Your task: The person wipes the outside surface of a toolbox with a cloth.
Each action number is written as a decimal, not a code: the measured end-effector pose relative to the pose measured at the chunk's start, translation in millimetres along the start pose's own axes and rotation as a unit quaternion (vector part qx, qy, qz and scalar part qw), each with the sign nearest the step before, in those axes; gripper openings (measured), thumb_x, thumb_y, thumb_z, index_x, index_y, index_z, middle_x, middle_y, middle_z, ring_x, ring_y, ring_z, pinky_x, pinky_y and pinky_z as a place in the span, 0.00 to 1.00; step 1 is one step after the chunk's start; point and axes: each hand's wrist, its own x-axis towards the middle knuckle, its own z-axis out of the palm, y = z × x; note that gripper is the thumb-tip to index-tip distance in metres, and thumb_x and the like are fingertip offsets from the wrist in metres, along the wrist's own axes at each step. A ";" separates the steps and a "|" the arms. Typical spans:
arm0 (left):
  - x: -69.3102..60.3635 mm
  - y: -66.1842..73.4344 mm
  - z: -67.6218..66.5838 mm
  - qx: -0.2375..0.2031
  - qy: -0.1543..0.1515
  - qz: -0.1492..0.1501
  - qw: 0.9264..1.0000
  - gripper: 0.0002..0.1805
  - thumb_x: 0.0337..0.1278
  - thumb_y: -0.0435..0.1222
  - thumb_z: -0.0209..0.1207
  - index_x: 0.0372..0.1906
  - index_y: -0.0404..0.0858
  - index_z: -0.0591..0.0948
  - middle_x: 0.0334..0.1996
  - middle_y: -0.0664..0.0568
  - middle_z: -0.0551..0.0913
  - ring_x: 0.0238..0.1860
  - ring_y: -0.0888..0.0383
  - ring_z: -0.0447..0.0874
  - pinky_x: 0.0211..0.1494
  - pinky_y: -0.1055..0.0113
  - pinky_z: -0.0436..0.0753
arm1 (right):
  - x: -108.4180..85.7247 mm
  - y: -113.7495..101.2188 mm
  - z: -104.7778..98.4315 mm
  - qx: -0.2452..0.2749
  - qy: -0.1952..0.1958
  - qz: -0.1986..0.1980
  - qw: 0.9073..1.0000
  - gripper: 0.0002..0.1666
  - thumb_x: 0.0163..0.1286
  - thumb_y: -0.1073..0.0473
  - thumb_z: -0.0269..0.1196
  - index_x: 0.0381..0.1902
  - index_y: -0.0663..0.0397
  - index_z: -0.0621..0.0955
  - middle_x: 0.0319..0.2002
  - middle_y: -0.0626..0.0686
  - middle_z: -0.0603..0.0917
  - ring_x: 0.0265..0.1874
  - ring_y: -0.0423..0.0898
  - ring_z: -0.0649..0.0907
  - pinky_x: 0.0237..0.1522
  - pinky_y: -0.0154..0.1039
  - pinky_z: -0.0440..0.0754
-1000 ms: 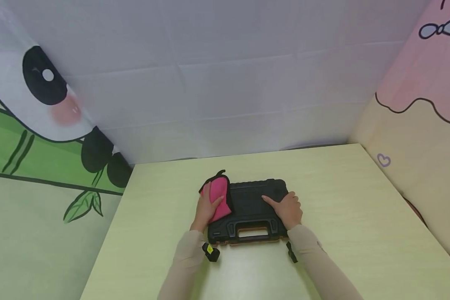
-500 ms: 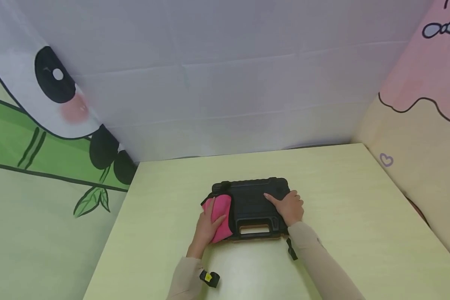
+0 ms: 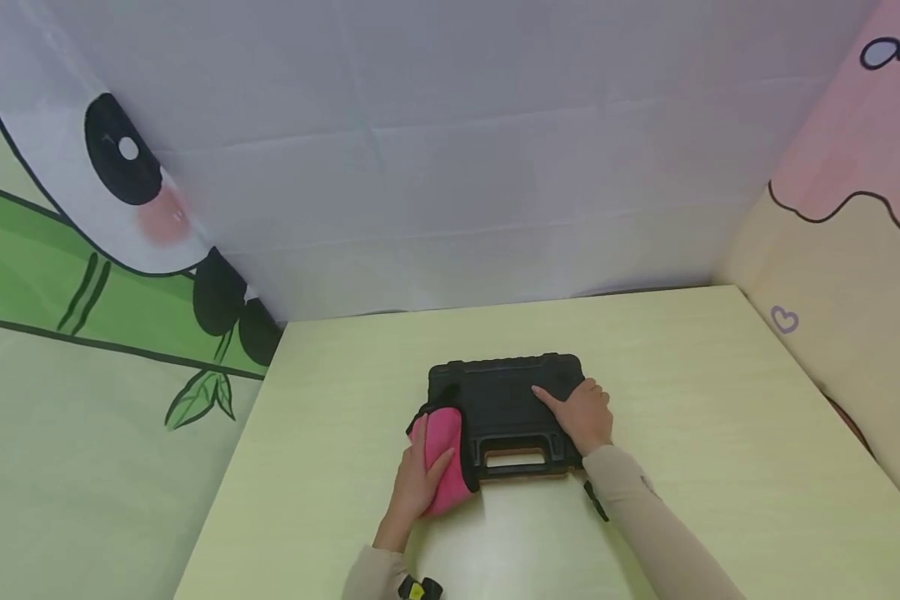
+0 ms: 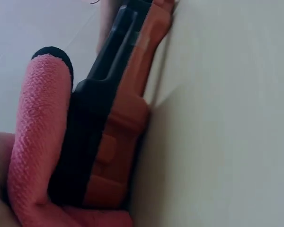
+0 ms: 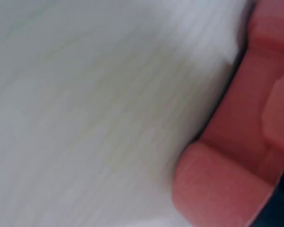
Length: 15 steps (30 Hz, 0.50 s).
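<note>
A black plastic carrying case (image 3: 495,396) with a handle cut-out lies flat on the table, handle towards me. Its lower half (image 4: 128,113) is orange-red in the left wrist view. My left hand (image 3: 411,487) holds a pink cloth (image 3: 444,446) with black edging against the case's near left corner. In the left wrist view the fuzzy cloth (image 4: 40,118) folds over that corner. My right hand (image 3: 587,415) grips the case's right edge, thumb on top; its other fingers are partly hidden. The right wrist view shows only the orange-red side (image 5: 222,184) and the table.
The pale wooden table (image 3: 345,400) extends around the case on all sides. A plain pale sheet (image 3: 457,208) hangs behind its far edge. Printed cartoon panels stand at the left (image 3: 82,400) and right (image 3: 855,333). Black camera mounts (image 3: 420,588) are at the wrists.
My left hand has drawn the pink cloth towards me, from the case's far left part down over its near left corner. The right hand keeps its grip on the right edge.
</note>
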 end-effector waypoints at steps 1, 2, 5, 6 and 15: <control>4.6 2.4 -1.2 0.004 -0.006 -0.003 1.000 0.39 0.58 0.46 0.56 0.70 0.35 0.54 0.51 0.27 0.72 0.51 0.35 0.74 0.52 0.44 0.73 | -0.4 -0.1 -0.7 -0.004 0.002 -0.005 1.000 0.60 0.48 0.19 0.51 0.47 0.76 0.66 0.38 0.69 0.73 0.38 0.61 0.76 0.29 0.51 0.77; 10.0 4.2 -2.1 0.009 -0.012 -0.005 1.000 0.40 0.59 0.46 0.55 0.70 0.34 0.53 0.51 0.26 0.72 0.51 0.34 0.74 0.52 0.43 0.73 | -0.8 -0.4 -1.3 -0.007 0.004 -0.008 1.000 0.60 0.48 0.19 0.51 0.47 0.76 0.66 0.38 0.69 0.73 0.38 0.61 0.76 0.29 0.51 0.78; 29.5 7.5 -4.1 0.018 -0.023 -0.012 0.999 0.40 0.59 0.46 0.55 0.69 0.33 0.51 0.53 0.24 0.70 0.53 0.31 0.72 0.54 0.42 0.72 | -1.2 -0.9 -2.3 -0.009 0.000 -0.011 1.000 0.60 0.48 0.18 0.51 0.46 0.75 0.66 0.38 0.68 0.72 0.38 0.60 0.76 0.30 0.51 0.78; 37.1 7.8 -4.4 0.020 -0.025 -0.015 0.999 0.40 0.59 0.46 0.55 0.69 0.33 0.51 0.54 0.24 0.70 0.54 0.31 0.71 0.55 0.42 0.71 | -1.2 -0.9 -2.6 -0.008 -0.003 -0.009 1.000 0.61 0.48 0.18 0.51 0.46 0.75 0.66 0.38 0.68 0.72 0.38 0.60 0.76 0.31 0.51 0.78; 109.0 3.8 -6.4 -0.032 -0.054 -0.080 0.995 0.42 0.62 0.49 0.51 0.71 0.34 0.46 0.61 0.29 0.66 0.61 0.37 0.68 0.63 0.46 0.67 | -3.7 -1.4 -5.4 -0.002 -0.009 -0.009 1.000 0.61 0.47 0.18 0.51 0.48 0.74 0.66 0.41 0.68 0.73 0.40 0.61 0.76 0.34 0.53 0.78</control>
